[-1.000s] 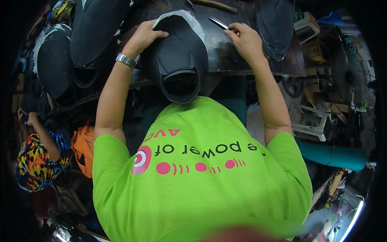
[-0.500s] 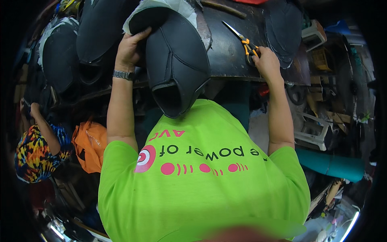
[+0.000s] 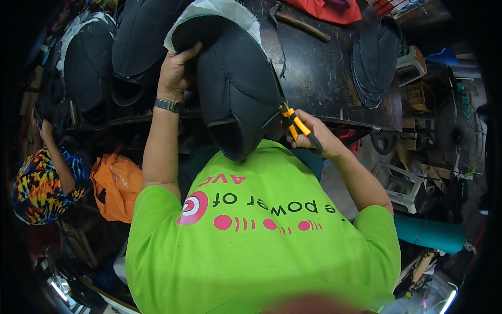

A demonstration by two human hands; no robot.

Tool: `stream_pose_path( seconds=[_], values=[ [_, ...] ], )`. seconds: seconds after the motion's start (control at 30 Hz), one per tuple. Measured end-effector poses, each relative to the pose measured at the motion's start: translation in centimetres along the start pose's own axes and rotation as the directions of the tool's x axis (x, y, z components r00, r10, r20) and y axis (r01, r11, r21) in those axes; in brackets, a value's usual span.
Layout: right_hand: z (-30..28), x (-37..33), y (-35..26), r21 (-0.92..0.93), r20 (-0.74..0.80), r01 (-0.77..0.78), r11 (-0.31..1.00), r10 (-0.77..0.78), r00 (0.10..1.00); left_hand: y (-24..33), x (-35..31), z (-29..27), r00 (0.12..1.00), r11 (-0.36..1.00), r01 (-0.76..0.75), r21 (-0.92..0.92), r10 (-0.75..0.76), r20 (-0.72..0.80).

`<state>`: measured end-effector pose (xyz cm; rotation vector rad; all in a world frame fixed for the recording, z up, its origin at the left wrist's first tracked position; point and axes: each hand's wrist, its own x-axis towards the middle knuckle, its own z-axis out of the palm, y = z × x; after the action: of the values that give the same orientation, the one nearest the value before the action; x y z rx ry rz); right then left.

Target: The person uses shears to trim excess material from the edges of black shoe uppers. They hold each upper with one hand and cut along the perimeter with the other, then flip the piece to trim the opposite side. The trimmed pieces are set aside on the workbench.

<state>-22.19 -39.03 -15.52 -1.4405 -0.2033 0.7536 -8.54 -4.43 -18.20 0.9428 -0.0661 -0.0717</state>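
A black stitched cover (image 3: 240, 78), rounded like a shell, hangs over the near table edge in front of me. White lining (image 3: 246, 23) fringes its far end, and a dark opening shows at its near end. My left hand (image 3: 180, 65) grips the cover's left rim, thumb on top and other fingers hidden behind it. My right hand (image 3: 316, 131) is closed around scissors (image 3: 293, 125) with orange and black handles. Their blades point away from me along the cover's right edge, partly hidden; whether they touch it I cannot tell.
More black covers (image 3: 86, 68) lie at the left, and another stack (image 3: 374, 63) rests at the table's right. A hammer (image 3: 300, 26) and red material (image 3: 334, 10) lie at the back of the dark table (image 3: 324, 73). Beside an orange bag (image 3: 117, 186), a person (image 3: 47, 178) works.
My right hand has picked the scissors up off the table and brought them left and nearer, to the cover's right edge. My left hand still holds the cover.
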Motion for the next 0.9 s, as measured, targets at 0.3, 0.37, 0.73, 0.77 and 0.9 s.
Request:
stream_pose_path(
  seconds=[0.3,0.37,0.73,0.77,0.9],
  values=[
    [1.4,0.5,-1.8,0.084,-0.295,0.196,0.977,-0.163,0.941,1.0,-0.7,1.0,0.996,1.000,-0.014,0.012,0.013,0.088],
    [1.5,1.3,-3.2,0.147,-0.334,0.300,0.943,-0.239,0.912,0.8,-0.6,1.3,0.986,0.998,-0.028,0.047,0.020,0.165],
    [3.0,3.6,-6.3,0.183,-0.473,0.397,0.899,-0.273,0.837,1.2,-0.5,3.2,0.956,0.975,0.001,0.224,-0.067,0.287],
    [2.9,3.5,-6.2,0.163,-0.489,0.407,0.899,-0.284,0.825,1.2,-0.5,3.2,0.956,0.972,0.005,0.235,-0.073,0.284],
    [2.5,3.3,-5.7,0.101,-0.511,0.415,0.904,-0.311,0.801,1.0,-0.6,3.3,0.959,0.970,-0.013,0.243,-0.056,0.277]
  ],
)
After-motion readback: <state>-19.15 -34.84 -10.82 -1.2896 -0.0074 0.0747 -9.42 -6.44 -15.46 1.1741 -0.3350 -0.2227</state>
